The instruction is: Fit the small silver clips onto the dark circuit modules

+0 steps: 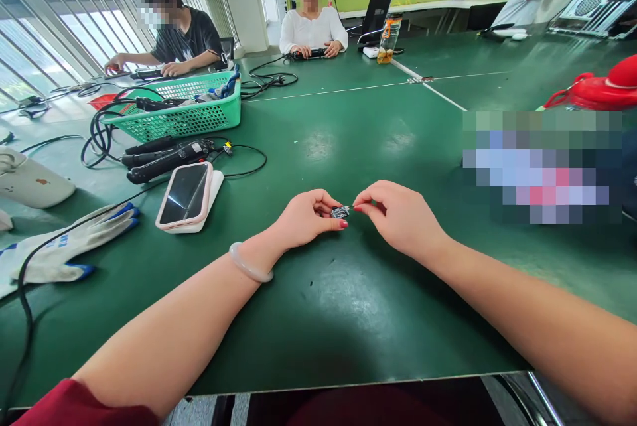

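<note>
Green bench (pixel 308 320), center of frame: my left fingers (pixel 332 212) pinch small patterned piece (pixel 340 212), my right fingers (pixel 365 204) grip thin bit at its right end. Phone (pixel 185 194) left of center.

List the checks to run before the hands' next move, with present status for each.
1. Left hand has the small patterned piece between thumb and fingers: ok.
2. Right hand pinches the thin strand at the piece's right end: ok.
3. Strand firmly joined to the piece: cannot tell, too small to see.
4. Phone apart from both hands: ok, it lies to the left.
5. Gloves on, if wanted: not ok, both hands are bare; a glove lies at the left.
6. Wrists bare, if wanted: not ok, a bracelet sits on the left wrist.
</note>
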Tool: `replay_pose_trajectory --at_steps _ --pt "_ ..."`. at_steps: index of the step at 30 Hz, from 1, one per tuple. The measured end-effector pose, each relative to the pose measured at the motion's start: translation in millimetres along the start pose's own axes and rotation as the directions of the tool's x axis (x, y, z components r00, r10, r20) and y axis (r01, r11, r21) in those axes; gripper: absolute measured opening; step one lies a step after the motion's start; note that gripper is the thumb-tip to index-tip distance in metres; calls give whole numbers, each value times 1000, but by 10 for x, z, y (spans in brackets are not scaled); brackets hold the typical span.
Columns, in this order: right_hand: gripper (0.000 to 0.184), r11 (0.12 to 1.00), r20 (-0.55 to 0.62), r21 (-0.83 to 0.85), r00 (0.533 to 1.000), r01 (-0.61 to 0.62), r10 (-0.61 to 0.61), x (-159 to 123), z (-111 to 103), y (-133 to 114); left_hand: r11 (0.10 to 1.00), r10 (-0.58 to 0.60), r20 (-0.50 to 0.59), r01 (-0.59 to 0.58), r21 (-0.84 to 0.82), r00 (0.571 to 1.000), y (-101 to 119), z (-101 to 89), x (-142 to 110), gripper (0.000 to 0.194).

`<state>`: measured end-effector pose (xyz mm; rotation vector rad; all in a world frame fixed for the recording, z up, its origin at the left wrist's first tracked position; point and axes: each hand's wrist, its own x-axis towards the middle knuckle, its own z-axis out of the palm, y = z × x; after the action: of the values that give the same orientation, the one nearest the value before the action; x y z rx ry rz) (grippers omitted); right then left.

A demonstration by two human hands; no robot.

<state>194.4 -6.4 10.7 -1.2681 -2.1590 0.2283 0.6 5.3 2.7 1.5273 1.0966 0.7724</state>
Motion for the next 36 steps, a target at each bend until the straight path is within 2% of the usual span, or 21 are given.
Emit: replay_pose_trajectory --at_steps 7,17,23,28,33,36 --pt "16 998 91 -38 995 56 -52 -21 91 -84 998 8 14 -9 70 1000 16 -5 -10 33" --pt "16 987 38 -99 991 129 -126 -30 102 -77 998 -5 16 4 62 1000 15 -7 -1 32" --pt "14 990 -19 -79 993 116 -118 -36 95 -40 999 -31 0 31 -43 1000 33 -16 -3 29" --pt "17 988 -16 -115 994 105 -107 -49 125 -6 995 -18 -8 18 -97 1000 13 -46 8 33" --pt "23 967 -55 -196 983 163 -177 -52 181 -35 967 -54 71 70 -246 996 45 -40 -21 41" --pt "27 946 -37 -259 977 194 -211 -43 204 -53 931 -76 124 115 -346 989 57 -13 -39 43"
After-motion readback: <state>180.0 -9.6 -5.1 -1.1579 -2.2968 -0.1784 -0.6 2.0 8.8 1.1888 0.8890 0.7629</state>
